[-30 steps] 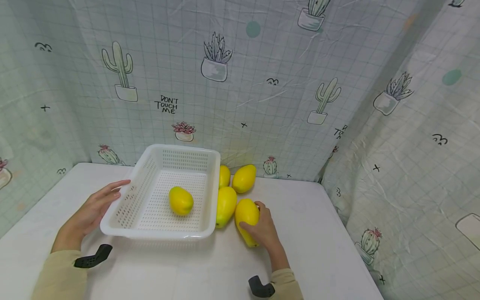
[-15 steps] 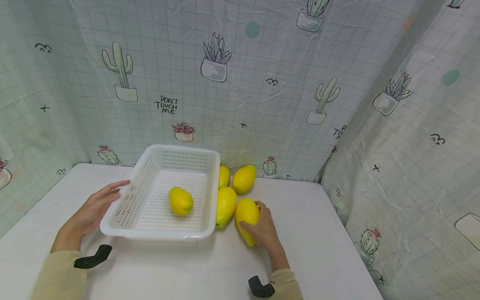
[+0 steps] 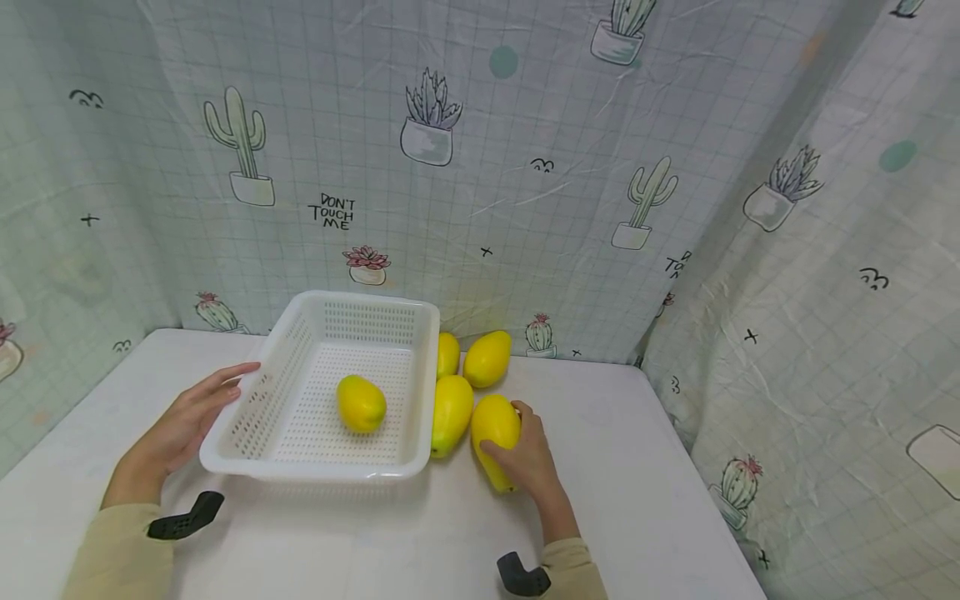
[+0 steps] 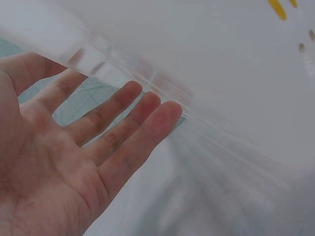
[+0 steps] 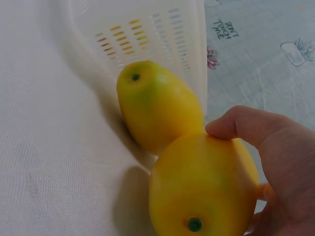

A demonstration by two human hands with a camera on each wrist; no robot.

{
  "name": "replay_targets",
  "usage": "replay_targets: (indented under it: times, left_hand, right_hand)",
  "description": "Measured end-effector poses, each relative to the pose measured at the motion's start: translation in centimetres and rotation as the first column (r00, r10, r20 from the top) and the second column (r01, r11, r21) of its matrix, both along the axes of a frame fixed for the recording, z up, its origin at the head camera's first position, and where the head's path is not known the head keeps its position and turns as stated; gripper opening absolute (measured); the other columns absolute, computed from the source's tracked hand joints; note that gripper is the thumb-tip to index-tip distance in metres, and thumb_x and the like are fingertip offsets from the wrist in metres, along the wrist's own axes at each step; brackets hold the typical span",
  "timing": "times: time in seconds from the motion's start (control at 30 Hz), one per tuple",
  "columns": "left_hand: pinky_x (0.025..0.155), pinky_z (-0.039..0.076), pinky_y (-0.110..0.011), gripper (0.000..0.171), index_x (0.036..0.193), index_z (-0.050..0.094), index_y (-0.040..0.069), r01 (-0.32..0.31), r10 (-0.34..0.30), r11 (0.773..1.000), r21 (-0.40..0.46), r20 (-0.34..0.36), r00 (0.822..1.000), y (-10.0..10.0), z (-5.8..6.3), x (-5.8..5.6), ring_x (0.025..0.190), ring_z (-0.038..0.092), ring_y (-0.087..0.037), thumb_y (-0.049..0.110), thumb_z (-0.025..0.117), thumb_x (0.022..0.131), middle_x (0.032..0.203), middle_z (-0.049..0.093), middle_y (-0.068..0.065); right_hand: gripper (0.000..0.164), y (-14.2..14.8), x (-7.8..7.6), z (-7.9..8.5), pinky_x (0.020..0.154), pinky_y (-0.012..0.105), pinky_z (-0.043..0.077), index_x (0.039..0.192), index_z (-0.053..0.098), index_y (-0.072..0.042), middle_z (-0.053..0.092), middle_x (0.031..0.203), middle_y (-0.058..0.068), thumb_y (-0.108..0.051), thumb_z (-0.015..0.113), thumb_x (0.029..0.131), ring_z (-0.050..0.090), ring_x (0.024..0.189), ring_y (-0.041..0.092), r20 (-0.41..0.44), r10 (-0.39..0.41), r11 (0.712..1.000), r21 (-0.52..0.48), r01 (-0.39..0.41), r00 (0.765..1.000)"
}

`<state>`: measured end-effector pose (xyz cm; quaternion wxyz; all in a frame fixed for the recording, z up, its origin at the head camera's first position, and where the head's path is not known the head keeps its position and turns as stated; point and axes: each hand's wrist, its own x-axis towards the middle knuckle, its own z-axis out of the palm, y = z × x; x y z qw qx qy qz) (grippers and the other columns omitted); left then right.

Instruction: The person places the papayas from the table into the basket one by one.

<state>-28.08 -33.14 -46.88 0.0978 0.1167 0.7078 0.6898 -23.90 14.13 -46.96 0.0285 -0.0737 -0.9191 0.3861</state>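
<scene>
A white perforated plastic basket (image 3: 318,476) stands on the table, with one yellow fruit (image 3: 362,404) lying inside it. My left hand (image 3: 183,425) is at the basket's left side, and its extended fingers touch the wall in the left wrist view. To the right of the basket, my right hand (image 3: 528,454) grips a long yellow papaya (image 3: 497,429), thumb on the near side and fingers round the far side. In the right wrist view the papaya (image 5: 202,182) shows a green stem end. Another papaya (image 3: 452,414) lies between it and the basket wall.
Two more yellow fruits, one partly hidden by the basket (image 3: 447,356) and one beside it (image 3: 487,359), lie near the back edge. A cactus-print cloth (image 3: 525,208) hangs behind and along both sides of the white table (image 3: 615,483).
The papaya in my right hand has shifted very slightly away and to the right. My left hand and the basket stay in place.
</scene>
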Motion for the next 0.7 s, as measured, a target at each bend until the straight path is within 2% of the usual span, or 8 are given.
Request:
replay_targets:
  times: [0.2,0.43,0.7]
  left_hand:
    - [0.08,0.052,-0.025,0.047,0.145,0.024,0.02,0.016,-0.016,1.0,-0.01,-0.013,1.0,-0.01,-0.07,-0.01,0.106,0.056,0.0,0.022,0.035,0.099,0.133,0.04,0.01]
    - [0.079,0.052,-0.025,0.047,0.144,0.026,0.02,-0.016,0.015,0.999,-0.028,-0.008,1.0,0.08,-0.1,-0.06,0.104,0.057,0.0,0.024,0.037,0.099,0.132,0.04,0.01]
    - [0.079,0.052,-0.026,0.047,0.145,0.025,0.019,-0.006,0.006,1.0,-0.013,-0.002,1.0,-0.06,-0.18,-0.16,0.104,0.057,0.0,0.023,0.036,0.099,0.132,0.04,0.009]
  right_hand:
    - [0.082,0.1,-0.05,0.23,0.086,0.045,0.047,0.138,0.029,-0.021,0.044,0.125,0.008,-0.041,0.071,0.07,0.049,0.102,0.023,0.003,-0.007,1.0,-0.008,0.007,1.0]
    - [0.082,0.03,0.1,0.55,0.086,0.045,0.046,0.139,0.028,-0.022,0.044,0.125,0.007,-0.041,0.07,0.071,0.049,0.102,0.023,-0.011,0.005,1.0,-0.026,-0.005,1.0]
    - [0.082,-0.09,0.2,0.91,0.087,0.044,0.046,0.139,0.027,-0.023,0.043,0.127,0.007,-0.043,0.07,0.071,0.049,0.103,0.022,-0.021,0.016,0.999,-0.03,-0.017,1.0]
